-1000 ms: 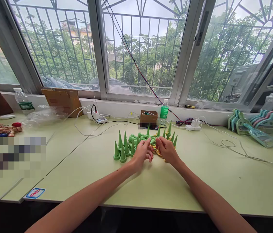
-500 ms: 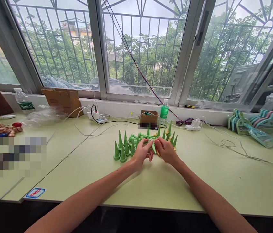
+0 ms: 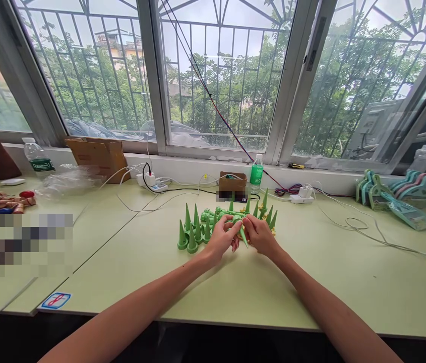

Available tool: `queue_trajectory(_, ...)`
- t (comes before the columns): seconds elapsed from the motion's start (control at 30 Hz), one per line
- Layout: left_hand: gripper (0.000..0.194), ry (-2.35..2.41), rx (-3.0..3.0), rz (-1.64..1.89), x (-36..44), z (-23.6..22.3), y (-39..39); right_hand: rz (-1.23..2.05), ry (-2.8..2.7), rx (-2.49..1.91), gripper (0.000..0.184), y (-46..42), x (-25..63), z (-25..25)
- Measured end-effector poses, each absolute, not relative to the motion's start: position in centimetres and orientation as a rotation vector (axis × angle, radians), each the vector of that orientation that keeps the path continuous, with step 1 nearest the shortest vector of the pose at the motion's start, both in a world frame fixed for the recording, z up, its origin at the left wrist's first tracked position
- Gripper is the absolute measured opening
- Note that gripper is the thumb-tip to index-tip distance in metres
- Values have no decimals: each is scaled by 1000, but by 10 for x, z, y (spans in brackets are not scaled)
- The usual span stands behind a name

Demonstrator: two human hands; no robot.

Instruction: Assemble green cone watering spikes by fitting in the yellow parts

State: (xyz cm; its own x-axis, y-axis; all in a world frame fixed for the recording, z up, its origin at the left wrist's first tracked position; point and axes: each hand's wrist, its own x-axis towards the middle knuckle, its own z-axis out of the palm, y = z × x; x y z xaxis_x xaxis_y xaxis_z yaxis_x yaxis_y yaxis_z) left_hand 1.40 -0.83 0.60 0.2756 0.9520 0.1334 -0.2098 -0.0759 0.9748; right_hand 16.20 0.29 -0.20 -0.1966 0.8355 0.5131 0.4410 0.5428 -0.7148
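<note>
My left hand [image 3: 222,236] is closed around the wide end of a green cone-shaped watering spike [image 3: 243,237], whose tip points down and toward me. Against the side of that spike, my right hand [image 3: 260,235] has its thumb and fingers pinched together. The fingers hide whatever is in the pinch. On the left, several green spikes [image 3: 192,241] stand upright on their wide ends. More upright green spikes [image 3: 264,201] are behind and right of my hands. Small yellow parts [image 3: 273,231] lie by my right hand, partly covered. Green ribbed pieces [image 3: 208,214] lie just behind my left hand.
A small cardboard box [image 3: 232,184] and a green-labelled bottle [image 3: 257,171] are at the back of the table [image 3: 349,282]. White cables [image 3: 366,227] run across the right side. Teal clip hangers [image 3: 405,194] lie far right, and a larger carton [image 3: 101,159] stands back left.
The spike in my hands has turned slightly, its tip now lower and further right. My right fingers have shifted a little along its side. Everything else looks the same.
</note>
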Motion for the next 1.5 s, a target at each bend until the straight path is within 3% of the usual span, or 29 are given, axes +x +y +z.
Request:
queue_trajectory(0.53, 26, 901, 1737, 1209, 14, 2, -14, 799, -1680, -1040, 67, 4, 163, -2)
queue_trajectory(0.83, 47, 960, 1629, 1376, 20, 4, -19, 814, -1567, -979, 61, 6, 158, -5)
queue_trajectory(1.0, 41, 907, 1464, 1427, 20, 9, -16, 841, -1536, -910, 54, 4, 157, -1)
queue_trajectory(1.3, 58, 876, 1206, 1093, 14, 2, -4, 781, -1659, -883, 48, 0, 156, 1)
queue_trajectory(1.5, 55, 814, 1190, 1040, 12, 3, -5, 756, -1738, -917, 47, -1, 158, 0)
